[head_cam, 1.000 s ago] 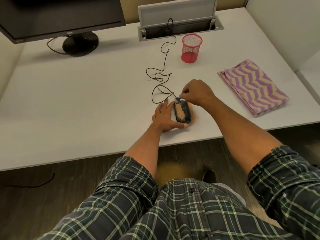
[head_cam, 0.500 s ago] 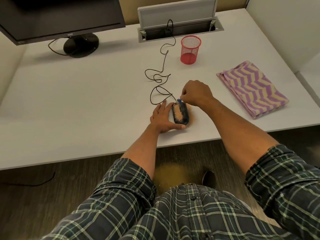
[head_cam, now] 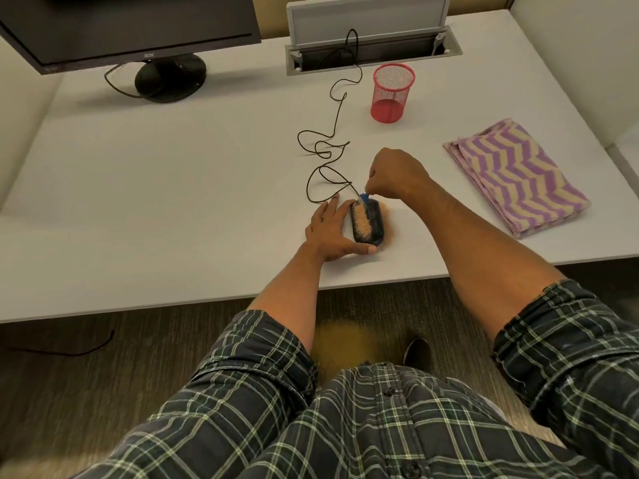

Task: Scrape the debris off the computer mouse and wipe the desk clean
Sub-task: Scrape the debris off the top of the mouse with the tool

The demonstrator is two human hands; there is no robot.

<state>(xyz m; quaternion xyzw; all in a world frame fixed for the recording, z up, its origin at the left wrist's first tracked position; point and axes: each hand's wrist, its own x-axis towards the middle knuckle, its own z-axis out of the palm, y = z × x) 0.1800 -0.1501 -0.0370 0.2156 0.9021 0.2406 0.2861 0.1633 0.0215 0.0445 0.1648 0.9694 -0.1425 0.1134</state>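
A black wired computer mouse point(head_cam: 370, 223) lies near the front edge of the white desk point(head_cam: 173, 202). Orange-tan grainy debris covers its left half, and some grains lie on the desk by its right side. My left hand point(head_cam: 328, 233) holds the mouse from the left, fingers along its side and thumb at its near end. My right hand point(head_cam: 394, 178) pinches a small blue scraper point(head_cam: 364, 197) whose tip touches the far end of the mouse. Only a short bit of the scraper shows below the fingers.
The mouse cable point(head_cam: 328, 157) loops back to a cable slot point(head_cam: 373, 53) with a raised lid. A red mesh cup point(head_cam: 392, 93) stands behind the hands. A folded purple and cream zigzag cloth point(head_cam: 515, 178) lies right. A monitor point(head_cam: 138, 32) stands at back left.
The scraper has stayed at the far end of the mouse, and a strip on the right of the mouse top now shows black. My left hand keeps its hold.
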